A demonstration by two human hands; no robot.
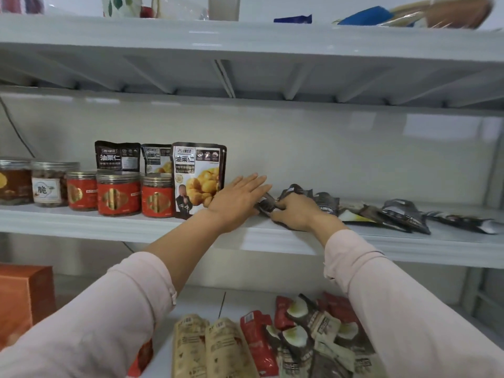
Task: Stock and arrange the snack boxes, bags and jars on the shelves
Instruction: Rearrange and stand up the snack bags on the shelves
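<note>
Ok, white mid shelf (109, 227) carries most of it: red-label jars (118, 193) at L w/ an upright chestnut bag (199, 178) just beside them, and a loose row of dark bags (403, 214) lying flat toward R. Below, on the lower shelf, a pile of red & tan snack bags (259, 345) sits btwn the sleeves. L hand (237, 200) is flat, fingers straight, holding nothing, just R of the upright bag; R hand (294, 211) has fingers curled round a dark bag (266, 204) lying on the mid shelf, right next to L hand.
</note>
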